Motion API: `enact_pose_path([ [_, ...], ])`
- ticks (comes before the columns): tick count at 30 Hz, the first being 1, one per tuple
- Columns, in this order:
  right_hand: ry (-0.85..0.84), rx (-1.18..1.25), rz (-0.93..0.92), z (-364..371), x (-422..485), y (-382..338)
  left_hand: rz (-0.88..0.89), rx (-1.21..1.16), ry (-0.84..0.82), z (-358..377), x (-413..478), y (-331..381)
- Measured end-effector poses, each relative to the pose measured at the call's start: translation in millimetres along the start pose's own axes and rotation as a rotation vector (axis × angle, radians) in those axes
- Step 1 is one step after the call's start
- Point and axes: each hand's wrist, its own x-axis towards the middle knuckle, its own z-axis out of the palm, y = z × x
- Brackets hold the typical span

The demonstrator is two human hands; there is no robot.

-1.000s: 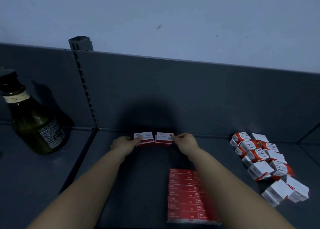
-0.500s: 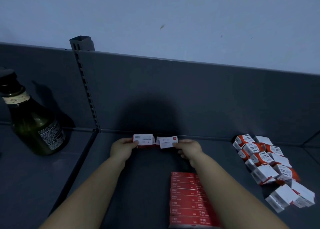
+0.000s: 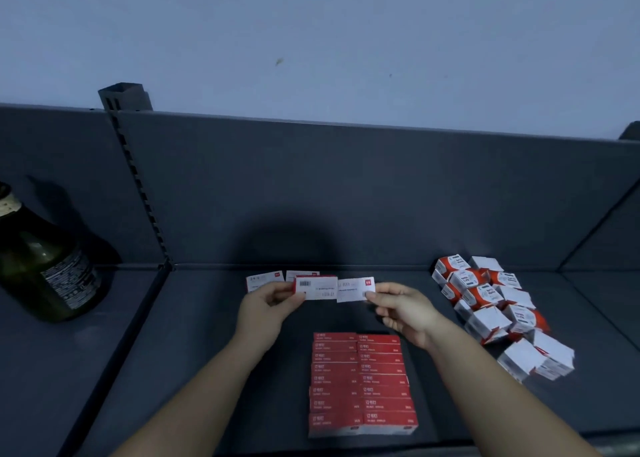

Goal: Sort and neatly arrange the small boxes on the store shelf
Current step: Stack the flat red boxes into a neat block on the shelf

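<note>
My left hand (image 3: 265, 309) pinches a small white and red box (image 3: 317, 287) with a barcode face, lifted above the shelf. My right hand (image 3: 403, 309) pinches a second white box (image 3: 355, 288) by its right end, edge to edge with the first. Behind them two more white boxes (image 3: 265, 280) lie flat near the shelf's back panel. In front of my hands, several red boxes (image 3: 360, 384) lie in two tidy columns. A loose heap of white and red boxes (image 3: 491, 313) lies on the right.
A dark green glass bottle (image 3: 45, 266) stands on the neighbouring shelf section at the left, beyond the slotted upright (image 3: 138, 186). The grey shelf floor (image 3: 194, 345) ends at a front edge near the bottom of the view. A grey back panel rises behind.
Both hands have lifted their boxes off the back of the shelf and drawn them toward me. Two further white boxes behind them are now uncovered.
</note>
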Motion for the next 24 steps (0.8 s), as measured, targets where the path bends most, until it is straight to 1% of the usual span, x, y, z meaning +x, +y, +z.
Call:
enact_pose_path([
  [2, -0.003, 0.049, -0.015, -8, -5, 5, -0.069, -0.033, -0.013, 10, -2, -2],
  [7, 0.014, 0.082, -0.026, -23, -11, 22, -0.118, 0.091, -0.101, 17, -6, -11],
  [11, 0.016, 0.116, -0.078, -27, -11, 35, -0.137, 0.134, -0.142, 19, -6, -8],
  [17, 0.001, 0.165, -0.131, -27, -12, 40, -0.145, 0.167, -0.160, 20, -8, -6],
  [24, 0.002, 0.129, -0.151, -26, -12, 41, -0.129, 0.180, -0.209, 17, -8, -6],
])
